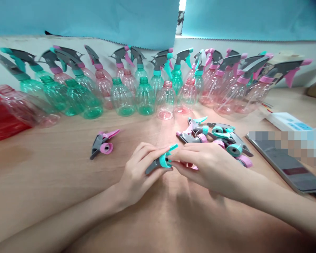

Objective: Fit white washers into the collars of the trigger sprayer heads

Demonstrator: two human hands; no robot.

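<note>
Above the near part of the table, my left hand (140, 172) is closed around a trigger spray head (164, 160) with a grey body and a turquoise collar and lever. The collar's opening faces right. My right hand (204, 165) is closed in a pinch, its fingertips right at that opening; whatever they hold is hidden or too small to make out. A pink piece shows partly below the right fingers. To the left lies a spray head with pink collar and lever (102, 144). Several more, in grey, pink and turquoise, form a loose pile (234, 150) beyond my right hand.
Several uncapped green and pink bottles (145, 96) stand in front of a row of bottles fitted with spray heads (177, 75) along the wall. A phone (289, 163) and a white power strip (289, 121) lie at right. A red bag (5, 119) is at far left.
</note>
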